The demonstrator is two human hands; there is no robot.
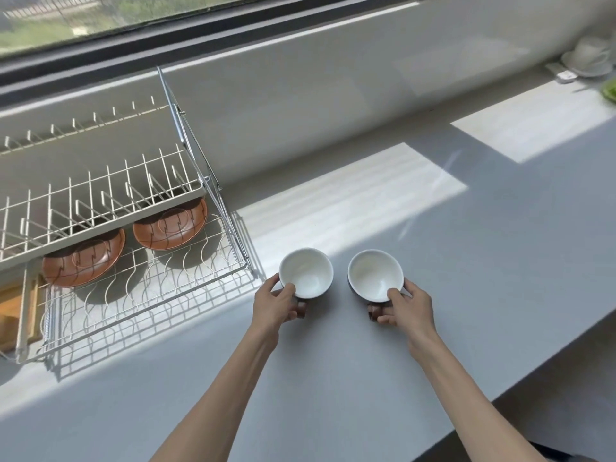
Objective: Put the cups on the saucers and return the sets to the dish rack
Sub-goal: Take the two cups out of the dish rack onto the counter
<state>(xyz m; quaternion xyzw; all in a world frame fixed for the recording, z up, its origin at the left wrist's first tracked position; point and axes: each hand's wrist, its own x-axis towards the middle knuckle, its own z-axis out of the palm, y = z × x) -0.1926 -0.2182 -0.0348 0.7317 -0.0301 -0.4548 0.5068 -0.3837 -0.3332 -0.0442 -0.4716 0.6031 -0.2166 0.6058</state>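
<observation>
Two cups, white inside and dark brown outside, stand upright on the grey counter. My left hand [276,303] grips the left cup [306,272] at its rim and brown handle. My right hand [405,306] grips the right cup [375,274] the same way, thumb on the rim. Two brown saucers lie flat on the lower shelf of the white wire dish rack [143,295] to the left: one saucer [83,260] further left, the other saucer [170,225] nearer the rack's right end. Both saucers are partly hidden under the rack's upper shelf.
The rack's upper shelf [100,201] overhangs the saucers. A wooden board [13,315] sits at the rack's left end. A white cup and saucer set [588,61] stands at the far right by the wall. The counter's front edge [520,385] runs diagonally at the right.
</observation>
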